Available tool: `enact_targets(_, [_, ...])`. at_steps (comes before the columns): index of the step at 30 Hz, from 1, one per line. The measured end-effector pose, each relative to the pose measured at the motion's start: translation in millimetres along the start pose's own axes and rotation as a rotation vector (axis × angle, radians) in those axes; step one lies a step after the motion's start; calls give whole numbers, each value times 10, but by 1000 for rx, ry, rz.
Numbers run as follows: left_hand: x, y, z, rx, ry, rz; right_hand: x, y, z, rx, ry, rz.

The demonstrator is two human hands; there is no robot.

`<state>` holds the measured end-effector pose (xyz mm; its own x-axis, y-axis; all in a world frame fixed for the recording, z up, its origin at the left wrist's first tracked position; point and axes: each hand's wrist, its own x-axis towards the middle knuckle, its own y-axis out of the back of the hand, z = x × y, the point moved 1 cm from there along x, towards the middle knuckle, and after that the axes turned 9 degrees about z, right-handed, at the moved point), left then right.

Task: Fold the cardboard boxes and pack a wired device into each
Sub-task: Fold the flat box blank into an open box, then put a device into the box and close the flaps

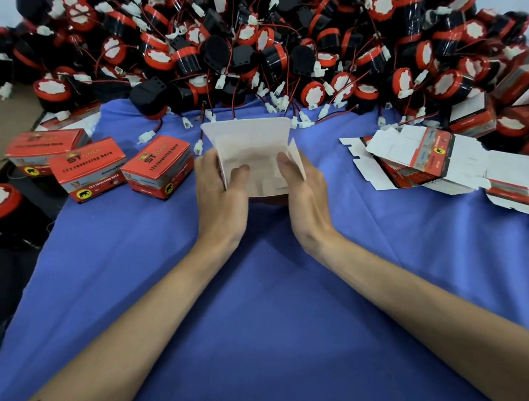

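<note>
Centrally, over the blue cloth [262, 292], a half-folded box [251, 142] is held with its opening toward the camera. Only its plain white inside shows, and the printed outside is turned away. Its far flap stands up with rounded corners, and a side flap juts out at the right. The near edge is blurred, and whether the bottom is closed is hard to make out.

The left hand [220, 196] grips the box's left wall with the thumb laid inside. The right hand [306, 195] grips the right wall the same way. The fingers of both hands are hidden behind the cardboard, so how they lie there cannot be told.

To the left, three closed boxes [157, 167], red and printed "12v reversing horn", sit side by side at the cloth's edge. To the right lies a slanted stack of flat box blanks [423, 161], and more blanks beyond it are cut off by the frame. Along the far side is a large heap of black-and-red reversing horns [279, 46] with thin wires and white connectors. It runs out of view at the top and at both sides.
</note>
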<state>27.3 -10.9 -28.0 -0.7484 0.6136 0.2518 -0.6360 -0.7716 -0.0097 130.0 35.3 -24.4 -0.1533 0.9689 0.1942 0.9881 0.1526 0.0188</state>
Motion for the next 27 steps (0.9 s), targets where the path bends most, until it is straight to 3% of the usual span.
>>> enact_targets(4, [100,73,11,38,-189,41,34,-8,52,15,-100,-40])
enact_targets(7, [201,136,-39,163,-325,-29,102,11,120,-46,-186,-20])
enact_targets(12, [248,135,-71,306,-279,-98,529,71,10,18,-206,-10])
enact_targets(15, [327,159,-113,360,-210,-72,1065,16,-3,-313,55,-2])
enact_targets(18, [350,168,-127,390,-243,-35,1429,-90,135,-959,286,-306])
enact_targets(20, [311,167,-76,420,-360,26,1461,-110,238,-1276,403,-412])
enact_targets(24, [194,147,-14,564,-698,70,1398,1,307,-1214,582,-242])
enact_targets(27, [141,111,-11,682,-837,63,1325,100,302,-1239,637,-180])
